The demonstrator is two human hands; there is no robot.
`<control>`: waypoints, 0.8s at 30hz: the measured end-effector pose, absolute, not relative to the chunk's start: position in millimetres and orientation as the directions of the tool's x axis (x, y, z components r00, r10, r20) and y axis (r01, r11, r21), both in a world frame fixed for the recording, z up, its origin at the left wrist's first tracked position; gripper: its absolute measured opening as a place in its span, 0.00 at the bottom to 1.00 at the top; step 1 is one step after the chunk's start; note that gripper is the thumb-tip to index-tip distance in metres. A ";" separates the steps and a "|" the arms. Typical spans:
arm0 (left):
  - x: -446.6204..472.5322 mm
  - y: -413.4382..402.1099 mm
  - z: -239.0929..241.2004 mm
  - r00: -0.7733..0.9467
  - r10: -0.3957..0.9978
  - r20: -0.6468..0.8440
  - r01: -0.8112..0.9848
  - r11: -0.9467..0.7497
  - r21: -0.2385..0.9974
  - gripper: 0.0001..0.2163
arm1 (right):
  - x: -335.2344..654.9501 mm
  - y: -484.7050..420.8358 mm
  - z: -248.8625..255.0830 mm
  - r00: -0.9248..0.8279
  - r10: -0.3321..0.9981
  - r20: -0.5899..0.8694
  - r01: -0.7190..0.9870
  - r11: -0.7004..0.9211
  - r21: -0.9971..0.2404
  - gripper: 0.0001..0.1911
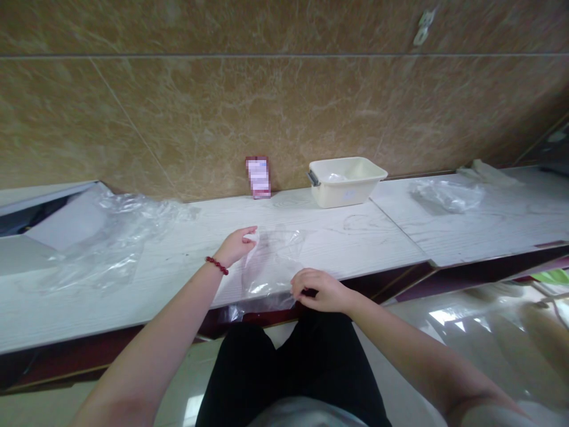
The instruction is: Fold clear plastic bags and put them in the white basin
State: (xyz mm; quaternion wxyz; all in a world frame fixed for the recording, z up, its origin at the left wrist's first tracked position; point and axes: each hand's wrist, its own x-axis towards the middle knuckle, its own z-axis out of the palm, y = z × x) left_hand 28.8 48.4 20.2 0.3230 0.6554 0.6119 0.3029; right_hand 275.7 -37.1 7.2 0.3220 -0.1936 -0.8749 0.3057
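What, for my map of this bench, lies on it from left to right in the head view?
Loose plastic sheet → left hand → clear bag, held by both hands → right hand → cream tub → crumpled plastic. The small box overlaps the bag, so it is left out.

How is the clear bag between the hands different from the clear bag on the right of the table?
The held bag is pinched by left hand and right hand; the far bag lies untouched. The held bag overhangs the table edge; the far bag sits fully on it. Both are clear plastic.
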 end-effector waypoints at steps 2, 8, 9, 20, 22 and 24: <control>33.9 48.8 19.8 0.083 0.996 -0.022 0.610 -0.033 0.791 0.23 | 276.7 -37.5 5.9 -0.718 0.541 0.438 0.148 0.733 -0.664 0.05; 57.6 39.0 19.9 0.121 0.975 -0.185 0.419 0.119 0.900 0.27 | 277.9 -37.1 1.2 -0.713 0.538 0.450 0.151 0.744 -0.651 0.05; 60.2 37.3 19.9 0.124 0.969 -0.213 0.376 0.152 0.914 0.26 | 278.1 -37.1 0.3 -0.711 0.538 0.453 0.151 0.746 -0.649 0.05; 5.9 41.8 -3.9 0.378 0.908 0.182 0.779 -0.418 0.467 0.15 | 280.8 -39.1 -4.2 -0.704 0.544 0.457 0.160 0.749 -0.643 0.06; -4.0 40.4 -11.3 0.491 0.847 0.203 0.763 -0.531 0.369 0.16 | 281.0 -39.2 -4.6 -0.701 0.546 0.459 0.164 0.750 -0.641 0.06; -9.1 39.2 -17.9 0.550 0.808 0.211 0.749 -0.589 0.303 0.17 | 281.1 -39.2 -4.8 -0.700 0.548 0.458 0.168 0.750 -0.640 0.06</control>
